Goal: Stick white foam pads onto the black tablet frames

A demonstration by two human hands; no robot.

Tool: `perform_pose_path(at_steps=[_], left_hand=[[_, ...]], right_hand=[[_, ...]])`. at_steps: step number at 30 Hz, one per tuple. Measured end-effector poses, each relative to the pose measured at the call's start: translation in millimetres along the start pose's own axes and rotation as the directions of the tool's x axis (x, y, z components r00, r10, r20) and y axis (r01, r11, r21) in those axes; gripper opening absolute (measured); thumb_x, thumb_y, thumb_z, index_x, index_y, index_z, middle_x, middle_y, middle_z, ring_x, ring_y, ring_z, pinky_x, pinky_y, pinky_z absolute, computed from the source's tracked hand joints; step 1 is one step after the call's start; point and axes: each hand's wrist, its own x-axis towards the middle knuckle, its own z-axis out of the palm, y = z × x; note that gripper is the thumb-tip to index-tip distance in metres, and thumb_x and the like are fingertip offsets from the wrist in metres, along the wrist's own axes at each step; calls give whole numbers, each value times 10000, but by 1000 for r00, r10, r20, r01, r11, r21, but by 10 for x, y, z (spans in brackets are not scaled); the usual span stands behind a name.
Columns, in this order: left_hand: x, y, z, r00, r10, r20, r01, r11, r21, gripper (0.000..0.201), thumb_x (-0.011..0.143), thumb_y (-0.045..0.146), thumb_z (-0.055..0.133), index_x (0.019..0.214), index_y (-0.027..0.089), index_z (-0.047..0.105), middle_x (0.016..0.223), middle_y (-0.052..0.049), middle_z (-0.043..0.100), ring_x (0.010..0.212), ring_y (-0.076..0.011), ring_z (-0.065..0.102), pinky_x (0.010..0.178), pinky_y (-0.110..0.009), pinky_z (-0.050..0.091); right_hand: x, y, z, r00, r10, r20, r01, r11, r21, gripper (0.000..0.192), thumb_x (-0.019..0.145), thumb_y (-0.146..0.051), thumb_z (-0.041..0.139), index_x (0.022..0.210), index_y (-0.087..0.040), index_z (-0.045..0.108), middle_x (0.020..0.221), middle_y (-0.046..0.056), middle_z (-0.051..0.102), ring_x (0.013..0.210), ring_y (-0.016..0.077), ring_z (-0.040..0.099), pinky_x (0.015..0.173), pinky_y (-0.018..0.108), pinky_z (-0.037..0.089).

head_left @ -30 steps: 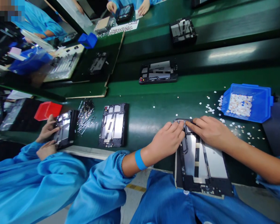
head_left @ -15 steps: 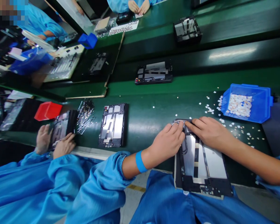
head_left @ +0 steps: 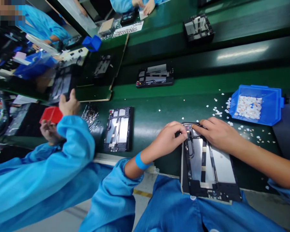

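the open black tablet chassis with silver inner plates [head_left: 207, 164] lies at the lower centre-right of the frame, its near end overhanging the edge of the dark green surface [head_left: 154, 112] above the person's blue-clad lap. the left hand [head_left: 168, 140] rests at the chassis's upper left corner, fingers [head_left: 181, 131] curled narrow and pinched at the frame edge; what they pinch cannot be told. the right hand [head_left: 218, 133] lies flat across the upper end of the chassis, fingers [head_left: 201, 124] pressed together on the top edge, touching it. the fingertips of both hands nearly meet there.

right of the hands, a blue plastic bin of small white pieces [head_left: 256, 104] stands in the right of the frame, with loose white scraps [head_left: 251, 133] scattered on the surface around it. left of the hands lies a second open tablet chassis [head_left: 118, 129], well apart. in the left of the frame, a co-worker's raised hand [head_left: 69, 104] in a blue sleeve holds a dark tablet body [head_left: 60, 85] above a red plastic tray [head_left: 50, 114].
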Motion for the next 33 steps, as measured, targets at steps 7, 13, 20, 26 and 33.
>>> perform_pose_path(at_steps=[7, 13, 20, 26, 33], left_hand=[[390, -37, 107, 993, -99, 57, 94, 991, 92, 122, 956, 157, 610, 878, 207, 689, 916, -35, 677, 973, -207, 627, 903, -344, 498], [480, -82, 125, 984, -152, 95, 145, 987, 75, 157, 974, 204, 599, 837, 203, 676, 849, -31, 652, 906, -204, 609, 819, -332, 486], [501, -119, 190, 982, -181, 60, 179, 983, 45, 170, 963, 181, 610, 803, 196, 664, 824, -22, 632, 887, -200, 593, 808, -329, 466], [493, -130, 209, 983, -181, 33, 179, 983, 44, 186, 962, 163, 617, 782, 198, 650, 801, -12, 628, 875, -192, 585, 820, -323, 461], [452, -149, 247, 982, -188, -5, 188, 981, 36, 175, 957, 138, 620, 797, 197, 660, 827, -10, 639, 876, -181, 583, 814, -310, 458]], right_hand=[[-10, 0, 14, 1000, 2, -2, -2, 1000, -17, 399, 993, -115, 516, 1369, -163, 643, 1038, 111, 643, 873, 244, 471, 730, 363, 334], [-6, -23, 9, 1000, 21, 0, -21, 1000, -18, 416, 989, -108, 519, 1386, -152, 637, 1059, 114, 638, 898, 251, 459, 728, 366, 317], [-7, -25, 15, 1000, 25, 5, -25, 999, -20, 418, 982, -99, 523, 1377, -165, 640, 1050, 105, 628, 904, 253, 460, 724, 368, 307], [-7, -29, 19, 1000, 27, -11, -27, 999, -29, 410, 981, -107, 535, 1372, -173, 641, 1036, 101, 633, 895, 252, 461, 711, 367, 298], [-1, -33, 10, 999, 25, -40, -26, 999, -23, 391, 970, -104, 550, 1340, -163, 663, 1027, 106, 648, 883, 242, 458, 713, 360, 303]])
